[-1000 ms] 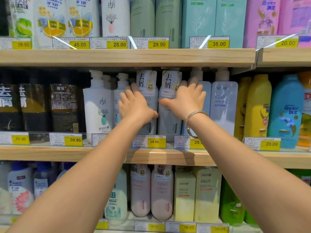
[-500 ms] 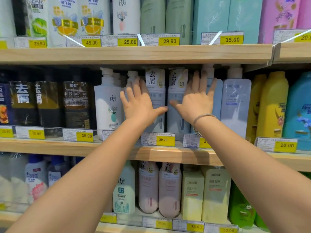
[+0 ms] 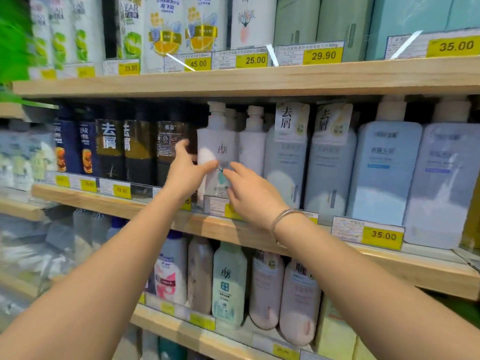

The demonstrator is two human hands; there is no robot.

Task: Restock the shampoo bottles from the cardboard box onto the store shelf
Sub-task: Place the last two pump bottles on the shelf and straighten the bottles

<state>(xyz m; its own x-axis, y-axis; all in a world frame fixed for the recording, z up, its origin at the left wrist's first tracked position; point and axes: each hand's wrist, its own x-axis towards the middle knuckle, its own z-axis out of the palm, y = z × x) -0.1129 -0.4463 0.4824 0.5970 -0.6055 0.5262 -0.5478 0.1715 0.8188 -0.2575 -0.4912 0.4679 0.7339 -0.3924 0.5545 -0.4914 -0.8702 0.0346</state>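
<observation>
- Head view (only view). Landmark = white pump bottle (image 3: pixel 217 141), upright at front edge of middle shelf (image 3: pixel 259 233), label facing out.
- Left hand (image 3: pixel 185 175) at bottle's left flank: fingers spread wide around the side, thumb across the lower front. Looks like contact w/ the bottle; no firm squeeze visible, motion blur, can't tell more.
- Right hand (image 3: pixel 253 194) just right of and below the label: fingers loosely extended, narrow spread, tips near the bottle's lower front. Holds nothing. Bracelet (image 3: pixel 281 216) on that wrist.
- Second white pump bottle (image 3: pixel 253 141) just right of landmark, touching or nearly so; can't tell which. Dark bottles (image 3: pixel 168 149) just left, behind left-hand fingers.
- Cardboard box: not in frame.
- Judgement: step = straightening/facing bottle in its row.
- Risks: tall, narrow bottle at shelf lip; a push high up or uneven pull from the two hands could tip it fwd off the edge. Left fingers could nudge dark bottles back. Price tag (image 3: pixel 215 206) under bottle could get knocked loose by right hand.
</observation>
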